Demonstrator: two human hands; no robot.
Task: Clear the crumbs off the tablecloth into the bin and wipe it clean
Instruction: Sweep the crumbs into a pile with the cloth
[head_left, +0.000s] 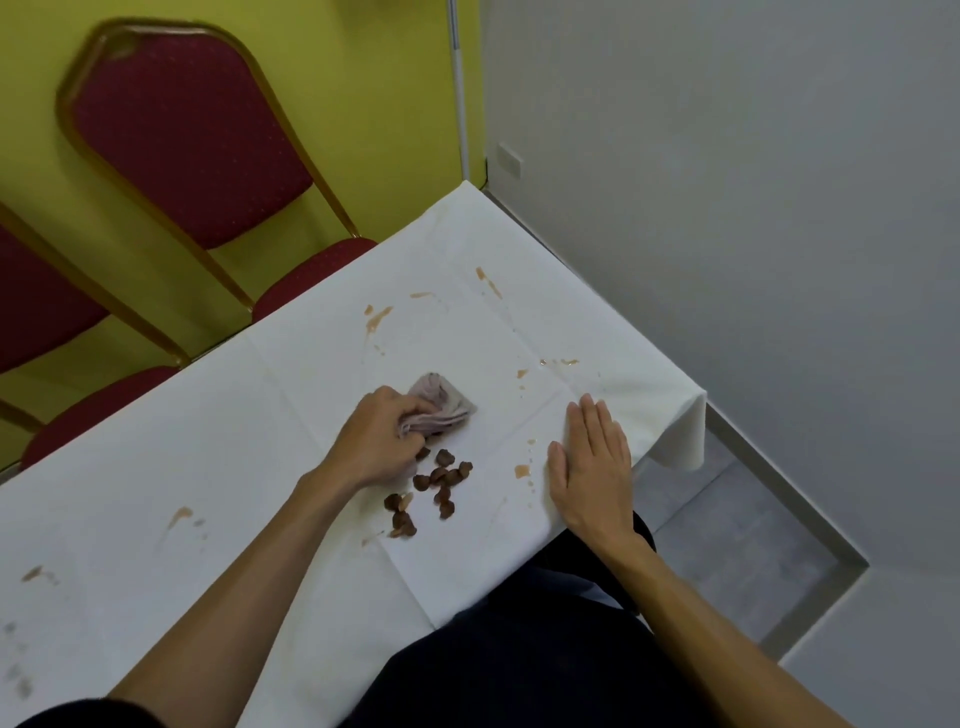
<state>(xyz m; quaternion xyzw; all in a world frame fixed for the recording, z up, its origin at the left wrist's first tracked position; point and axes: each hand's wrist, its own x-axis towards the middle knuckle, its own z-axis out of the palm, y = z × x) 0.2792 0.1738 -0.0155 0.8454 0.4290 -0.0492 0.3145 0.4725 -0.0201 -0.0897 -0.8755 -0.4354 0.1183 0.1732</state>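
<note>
A white tablecloth (260, 441) covers the table and carries light brown stains (376, 318) in several spots. A heap of several dark brown crumbs (434, 483) lies near the table's front edge. My left hand (376, 439) is shut on a crumpled pinkish-grey cloth (441, 408), pressed on the tablecloth just behind the crumbs. My right hand (589, 462) lies flat and open on the tablecloth to the right of the crumbs, fingers together, holding nothing. No bin is in view.
Two red chairs with gold frames (182, 145) stand along the table's far side against a yellow wall. The table's right corner (691, 415) hangs over a grey floor beside a white wall. A white pole (460, 78) leans in the room's corner.
</note>
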